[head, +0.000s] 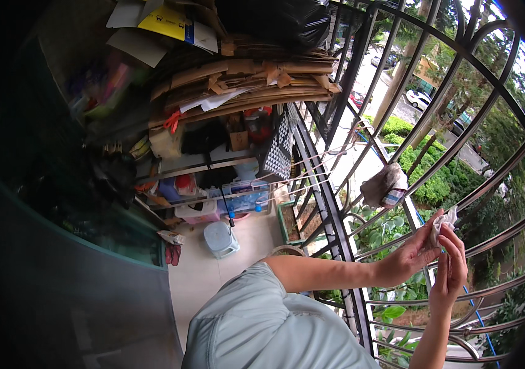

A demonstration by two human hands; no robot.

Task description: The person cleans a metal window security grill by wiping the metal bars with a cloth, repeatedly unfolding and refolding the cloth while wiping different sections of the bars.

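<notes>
Both of my hands are raised in front of the metal window bars. A small pale, crumpled cloth is held between them. My left hand grips it from the left side. The fingers of my right hand close on it from the right. Just up and to the left, a bunched grey-brown cloth with a striped light patch rests at a bar. Part of the pale cloth is hidden by the fingers.
Black railing runs alongside my body. Wire hangers jut out from it. Flattened cardboard is stacked on a shelf under a black plastic bag. A pale blue plastic stool stands on the tiled floor near red slippers.
</notes>
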